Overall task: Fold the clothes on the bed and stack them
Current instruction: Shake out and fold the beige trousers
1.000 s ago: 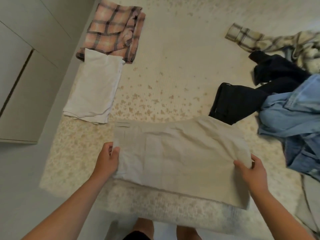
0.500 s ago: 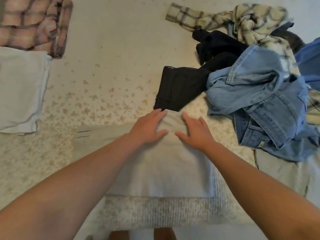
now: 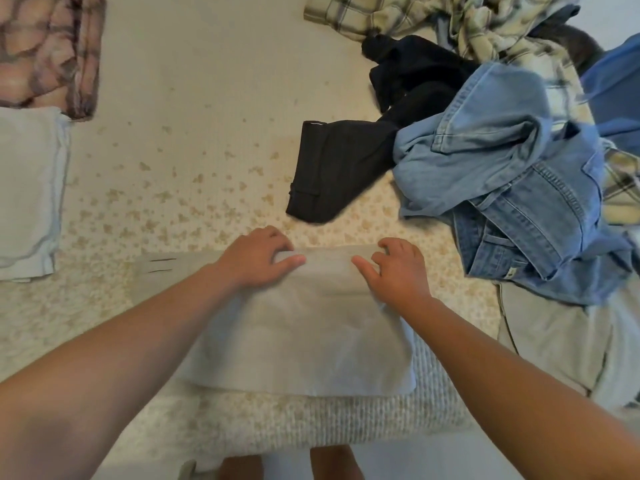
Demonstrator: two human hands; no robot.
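Both grips pinched the far edge of the beige garment point(image 3: 294, 341) on the bed point(image 3: 207, 116).

My left hand point(image 3: 256, 261) and right hand point(image 3: 398, 271) had curled fingers and thumbs nipping that far edge, close together. The garment lay flat at the bed's near edge, part folded. I judged it light, soft and limp, likely to sag between two holds, so taking it at the outer corners of the fold would carry it better. Left of the garment lay a folded white cloth point(image 3: 29, 192) and a pink plaid shirt point(image 3: 48, 46); to its right, black trousers point(image 3: 339, 171) and a heap of denim point(image 3: 512, 178) waited unfolded.
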